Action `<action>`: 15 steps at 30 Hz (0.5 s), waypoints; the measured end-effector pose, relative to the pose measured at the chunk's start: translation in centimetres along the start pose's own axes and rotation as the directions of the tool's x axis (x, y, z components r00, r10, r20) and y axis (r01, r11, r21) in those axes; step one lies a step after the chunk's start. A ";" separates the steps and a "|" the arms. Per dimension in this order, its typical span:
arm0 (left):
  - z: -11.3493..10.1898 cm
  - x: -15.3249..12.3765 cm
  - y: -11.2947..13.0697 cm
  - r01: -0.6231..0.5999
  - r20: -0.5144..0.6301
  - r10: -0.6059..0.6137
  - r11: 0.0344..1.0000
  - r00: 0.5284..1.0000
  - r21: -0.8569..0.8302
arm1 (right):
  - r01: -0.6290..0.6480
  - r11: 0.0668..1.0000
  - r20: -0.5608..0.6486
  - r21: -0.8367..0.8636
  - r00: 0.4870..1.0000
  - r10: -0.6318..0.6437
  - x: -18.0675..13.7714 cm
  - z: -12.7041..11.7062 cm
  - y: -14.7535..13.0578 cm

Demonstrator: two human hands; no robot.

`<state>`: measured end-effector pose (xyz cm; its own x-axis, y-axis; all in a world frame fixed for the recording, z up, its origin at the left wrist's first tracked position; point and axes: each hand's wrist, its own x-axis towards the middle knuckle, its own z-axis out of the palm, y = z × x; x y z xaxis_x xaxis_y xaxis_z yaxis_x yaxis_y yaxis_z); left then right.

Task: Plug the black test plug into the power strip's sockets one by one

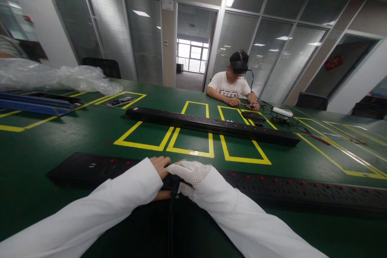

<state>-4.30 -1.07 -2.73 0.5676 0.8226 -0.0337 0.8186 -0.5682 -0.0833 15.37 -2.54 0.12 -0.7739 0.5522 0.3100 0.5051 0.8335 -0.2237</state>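
A long black power strip (281, 187) with a row of red dots lies across the near side of the table. My bare left hand (160, 166) is wrapped over it left of its middle, with a thumb or finger showing below. Against that hand, my right hand (192, 173), in a white dotted glove, is closed around a black plug (174, 185) at the strip's near side. From the plug a black cord (171, 221) hangs down towards me. The plug's front is hidden by the hands, so I cannot tell whether it sits in a socket.
A second black power strip (211, 125) lies farther back across yellow tape outlines (190, 154) on the green table (99, 129). Blue rails (36, 105) and clear plastic wrap (60, 78) are at left. Opposite sits a person (229, 88) with cables and tools nearby.
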 end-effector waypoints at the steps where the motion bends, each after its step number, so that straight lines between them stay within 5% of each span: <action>1: -0.1 0.0 0.1 0.005 0.001 -0.005 1.000 1.000 0.017 | -0.006 1.000 0.004 -0.009 1.000 0.006 0.0 0.0 0.0; 6: -0.3 -0.1 0.3 0.018 -0.011 -0.017 0.995 1.000 0.094 | -0.038 0.999 0.012 -0.003 0.999 0.038 0.0 0.1 -0.1; 15: 0.3 -0.2 -0.3 -0.027 -0.065 0.032 0.997 0.997 0.066 | -0.057 0.966 -0.030 0.254 0.997 0.067 0.1 1.2 0.9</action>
<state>-4.69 -1.09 -2.98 0.5977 0.8012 0.0283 0.7952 -0.5879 -0.1482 15.31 -1.75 -1.18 -0.7267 0.6068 0.3220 0.4349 0.7692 -0.4682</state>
